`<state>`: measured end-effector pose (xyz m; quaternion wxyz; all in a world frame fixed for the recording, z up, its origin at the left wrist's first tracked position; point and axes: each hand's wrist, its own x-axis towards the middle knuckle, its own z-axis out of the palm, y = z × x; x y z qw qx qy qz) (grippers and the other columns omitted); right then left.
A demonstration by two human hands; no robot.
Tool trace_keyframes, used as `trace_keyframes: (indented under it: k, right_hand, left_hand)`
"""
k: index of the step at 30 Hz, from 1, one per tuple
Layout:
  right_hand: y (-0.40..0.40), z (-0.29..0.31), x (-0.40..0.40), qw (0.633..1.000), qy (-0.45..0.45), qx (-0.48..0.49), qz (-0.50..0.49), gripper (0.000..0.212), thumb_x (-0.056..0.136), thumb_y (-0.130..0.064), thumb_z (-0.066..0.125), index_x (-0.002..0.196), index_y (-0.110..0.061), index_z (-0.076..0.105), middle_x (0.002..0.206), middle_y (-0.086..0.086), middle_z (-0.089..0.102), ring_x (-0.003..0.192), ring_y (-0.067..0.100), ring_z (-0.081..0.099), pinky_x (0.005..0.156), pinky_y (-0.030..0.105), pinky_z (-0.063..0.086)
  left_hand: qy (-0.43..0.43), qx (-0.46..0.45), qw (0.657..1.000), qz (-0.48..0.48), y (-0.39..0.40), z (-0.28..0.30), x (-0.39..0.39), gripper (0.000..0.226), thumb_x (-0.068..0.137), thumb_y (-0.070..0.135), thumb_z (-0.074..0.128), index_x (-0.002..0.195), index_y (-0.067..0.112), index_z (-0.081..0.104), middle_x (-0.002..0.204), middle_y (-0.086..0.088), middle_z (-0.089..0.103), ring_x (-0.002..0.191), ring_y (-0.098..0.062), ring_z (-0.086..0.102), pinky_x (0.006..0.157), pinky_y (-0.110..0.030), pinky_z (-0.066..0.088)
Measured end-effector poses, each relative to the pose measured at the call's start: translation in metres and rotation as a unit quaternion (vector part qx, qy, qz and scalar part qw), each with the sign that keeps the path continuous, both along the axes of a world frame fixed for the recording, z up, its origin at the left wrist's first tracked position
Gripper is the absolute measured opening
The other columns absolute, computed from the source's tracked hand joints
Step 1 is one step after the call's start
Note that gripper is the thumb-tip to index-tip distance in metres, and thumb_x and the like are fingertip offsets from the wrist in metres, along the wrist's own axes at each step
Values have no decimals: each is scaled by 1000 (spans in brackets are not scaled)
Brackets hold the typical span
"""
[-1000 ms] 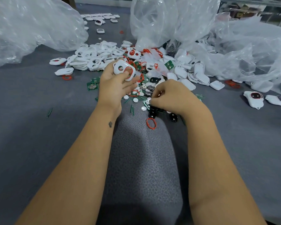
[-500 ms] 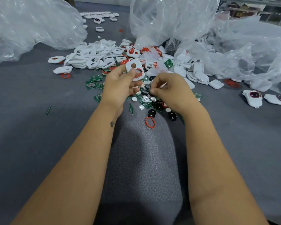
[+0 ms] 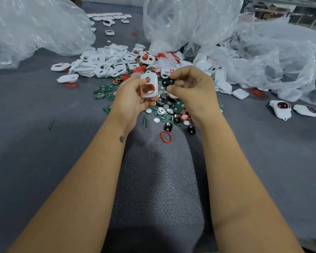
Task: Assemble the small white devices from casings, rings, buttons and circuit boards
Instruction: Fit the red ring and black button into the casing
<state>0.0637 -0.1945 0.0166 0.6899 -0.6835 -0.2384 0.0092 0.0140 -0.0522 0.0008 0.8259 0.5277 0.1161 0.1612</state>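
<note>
My left hand (image 3: 130,99) holds a white casing (image 3: 149,85) upright above the parts pile; a red ring lines its large opening, and a small round hole sits above that. My right hand (image 3: 193,90) pinches a black button (image 3: 167,82) between thumb and fingertips, just right of the casing and close to it. Under both hands lie loose black buttons (image 3: 167,126), white discs (image 3: 156,120), green circuit boards (image 3: 99,94) and a red ring (image 3: 166,136) on the grey mat.
A heap of empty white casings (image 3: 102,64) lies at the back left. Two assembled devices (image 3: 281,107) rest at the right. Crumpled clear plastic bags (image 3: 263,57) crowd the back and right; another bag (image 3: 31,28) fills the back left. Casing lids (image 3: 240,93) lie right of my hands.
My right hand has lifted from the pile with a black button and brought it up beside the casing. My left hand has turned the casing upright, toward the right hand.
</note>
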Motion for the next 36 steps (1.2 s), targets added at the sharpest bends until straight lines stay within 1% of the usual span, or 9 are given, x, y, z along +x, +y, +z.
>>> trace_keyframes:
  k: [3,7,13,16,22,26,29,32,36]
  right_hand:
    - [-1,0,0,1000,3,18,18,38,74,21,64,87,-15,61,84,0,61,62,0,53,67,17,49]
    - [1,-1,2,1000,26,-3,6,34,75,17,65,88,-14,68,79,-4,65,65,3,53,69,17,49]
    - [6,-3,0,994,88,64,29,20,87,7,59,93,-7,72,93,12,73,89,20,69,93,35,55]
    - [8,-4,-2,994,85,70,28,13,85,0,68,89,-11,72,88,8,73,86,19,68,88,32,56]
    - [12,-4,-6,994,72,85,-5,26,82,9,68,103,-6,67,81,4,65,72,15,62,67,24,54]
    - [14,-3,-7,993,75,89,-18,27,83,9,66,106,-7,65,80,6,66,71,21,63,73,35,57]
    - [13,-3,-7,995,64,68,-29,26,83,6,68,103,-10,66,79,4,69,74,19,62,69,27,54]
    - [12,-4,-7,995,71,69,-20,24,85,5,67,103,-10,65,80,5,71,76,18,65,69,26,54]
    - [12,-4,-5,993,85,73,-28,29,84,6,66,110,-7,64,82,7,69,76,16,64,68,24,52]
  left_hand:
    - [-3,15,1000,-14,-1,1,-1,13,97,7,40,98,12,52,80,-8,62,53,-16,63,51,-24,51]
    - [-10,37,999,-23,-2,1,0,16,97,7,43,92,15,55,71,-1,69,57,-17,66,53,-25,52]
    - [-33,40,998,-20,-2,-3,1,11,98,11,54,98,16,64,82,-4,76,74,-21,73,63,-24,56]
    - [-54,56,997,-20,-3,-4,1,14,99,12,53,100,16,66,89,-1,76,82,-23,74,68,-23,57]
    - [-60,99,993,-27,-6,-5,1,17,96,9,59,109,16,67,96,0,73,84,-19,72,74,-25,56]
    - [-57,138,989,-11,-7,-7,1,24,90,3,65,110,17,67,92,4,71,78,-11,70,70,-22,56]
    - [-48,132,990,3,-5,-8,2,27,90,3,65,110,22,65,95,8,73,88,-11,71,67,-22,56]
    - [-45,115,992,-14,-2,-9,4,31,90,3,65,111,25,62,97,12,74,95,-6,70,72,-22,55]
    - [-48,129,990,-31,-2,-9,4,29,88,-2,64,103,22,67,91,8,75,90,-9,68,82,-23,55]
